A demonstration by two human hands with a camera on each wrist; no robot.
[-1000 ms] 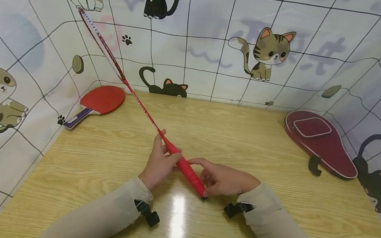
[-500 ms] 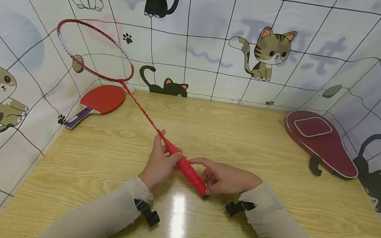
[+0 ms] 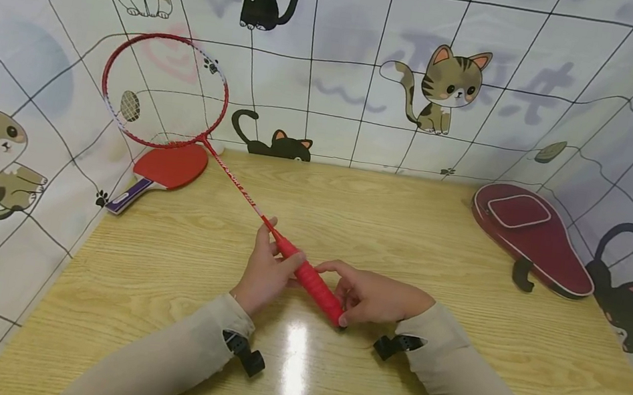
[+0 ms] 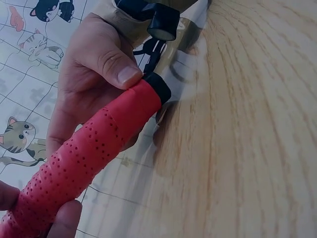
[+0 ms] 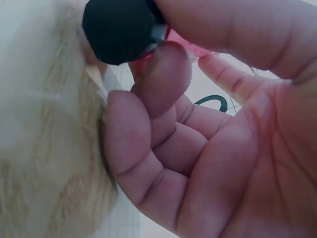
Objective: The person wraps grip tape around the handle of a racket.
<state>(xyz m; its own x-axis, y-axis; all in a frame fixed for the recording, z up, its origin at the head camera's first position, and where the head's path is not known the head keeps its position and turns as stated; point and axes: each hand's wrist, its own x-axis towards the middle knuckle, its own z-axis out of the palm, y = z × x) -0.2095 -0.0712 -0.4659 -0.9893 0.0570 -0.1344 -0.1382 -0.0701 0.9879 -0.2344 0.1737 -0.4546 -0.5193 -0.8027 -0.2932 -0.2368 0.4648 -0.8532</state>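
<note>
A red badminton racket (image 3: pixel 313 283) is held up at a slant, its oval head toward the upper left in the head view. My left hand (image 3: pixel 265 276) grips it where the wrapped handle narrows into the shaft, thumb on top. Near the butt, my right hand (image 3: pixel 378 298) pinches the handle between thumb and fingers. The left wrist view shows the perforated red grip wrap (image 4: pixel 94 144), with the right thumb close to the black end cap (image 4: pixel 158 89). In the right wrist view, curled fingers (image 5: pixel 168 79) sit under that cap; the far side of the handle is hidden.
A red table tennis bat (image 3: pixel 172 165) with a purple-sided handle lies at the back left of the wooden table (image 3: pixel 385 227), below the racket head. At the back right lies a maroon bat case (image 3: pixel 530 234). Cat-patterned sheeting (image 3: pixel 345 80) surrounds the table's back and sides.
The racket has turned about its shaft: its head was nearly edge-on, then a flattened oval, and now shows a rounder face. Both hands stay in about the same place.
</note>
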